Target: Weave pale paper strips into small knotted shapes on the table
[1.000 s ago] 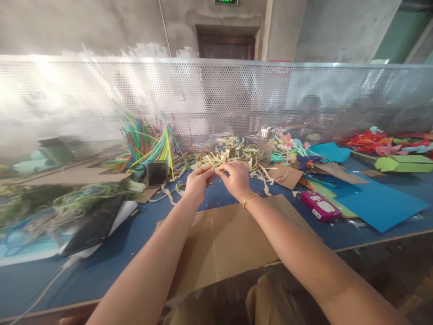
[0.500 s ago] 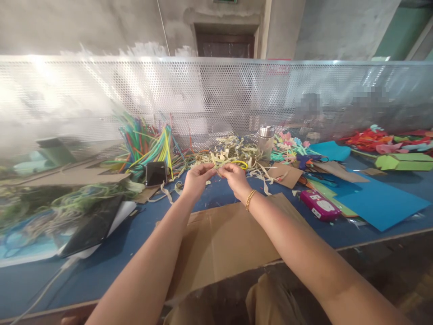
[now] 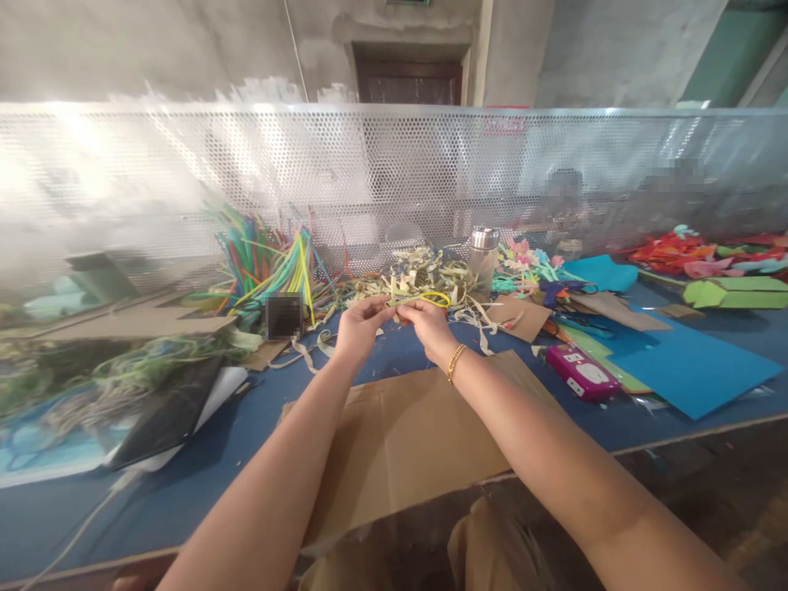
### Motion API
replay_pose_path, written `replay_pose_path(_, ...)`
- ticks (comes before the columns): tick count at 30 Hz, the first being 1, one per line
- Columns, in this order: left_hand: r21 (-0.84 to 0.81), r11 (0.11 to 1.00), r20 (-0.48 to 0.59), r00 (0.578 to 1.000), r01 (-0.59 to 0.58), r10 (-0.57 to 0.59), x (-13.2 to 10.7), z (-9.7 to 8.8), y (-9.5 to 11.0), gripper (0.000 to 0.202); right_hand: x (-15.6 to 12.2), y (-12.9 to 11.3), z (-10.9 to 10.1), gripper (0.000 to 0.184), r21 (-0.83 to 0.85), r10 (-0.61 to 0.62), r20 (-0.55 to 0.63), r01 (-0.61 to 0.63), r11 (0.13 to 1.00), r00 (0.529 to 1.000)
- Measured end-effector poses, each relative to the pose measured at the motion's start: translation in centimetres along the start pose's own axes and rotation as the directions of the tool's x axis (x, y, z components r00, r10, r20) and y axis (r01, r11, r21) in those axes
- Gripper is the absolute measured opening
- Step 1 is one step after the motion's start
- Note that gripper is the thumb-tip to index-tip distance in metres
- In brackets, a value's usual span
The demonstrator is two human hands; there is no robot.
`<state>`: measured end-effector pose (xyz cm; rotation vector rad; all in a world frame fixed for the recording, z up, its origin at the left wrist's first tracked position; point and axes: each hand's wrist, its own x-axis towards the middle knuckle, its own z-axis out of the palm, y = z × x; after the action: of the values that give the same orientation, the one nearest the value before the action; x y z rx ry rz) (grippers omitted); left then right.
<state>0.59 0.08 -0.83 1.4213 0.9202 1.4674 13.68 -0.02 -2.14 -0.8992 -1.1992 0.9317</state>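
Observation:
My left hand and my right hand meet fingertip to fingertip above the blue tabletop. Each is closed in a pinch. A small pale green strip rises at the fingertips, and its lower part is hidden by them. Right behind the hands lies a heap of pale, curled strips, with a yellow loop at its front. Below my wrists a flat sheet of brown cardboard lies along the table's near edge.
Bundled coloured stems and a blurred-out dark square object are left of the hands. A clear bottle stands behind the right hand. Farther right lie a purple case and blue sheets. A perforated metal screen closes off the back.
Both hands stay in nearly the same place, still pinched together. The fingertips and the pale strip between them shift only slightly.

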Motion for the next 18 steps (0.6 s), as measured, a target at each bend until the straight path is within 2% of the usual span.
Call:
replay_pose_path(5,-0.037,0.998,0.037,0.998,0.042,-0.041,0.0,-0.2,-0.1,0.035,0.0,0.1,0.0,0.016,0.023,0.017,0.016,-0.018,1.0,1.0)
replay_pose_path(10,-0.141,0.982,0.042,0.992,0.128,-0.123,0.4,-0.5,-0.3,0.037,0.1,-0.1,-0.1,0.017,0.006,0.009,0.009,-0.009,1.0,1.0)
replay_pose_path(14,-0.202,0.967,0.04,0.988,0.157,-0.152,0.5,-0.8,-0.4,0.035,0.4,-0.2,-0.7,0.023,-0.097,-0.024,-0.052,0.019,0.995,0.998)
replay_pose_path(18,-0.229,0.957,0.05,0.984,0.178,-0.172,0.5,-0.7,-0.3,0.034,0.9,0.1,-1.5,0.029,-0.275,-0.126,-0.123,0.088,0.957,0.984)
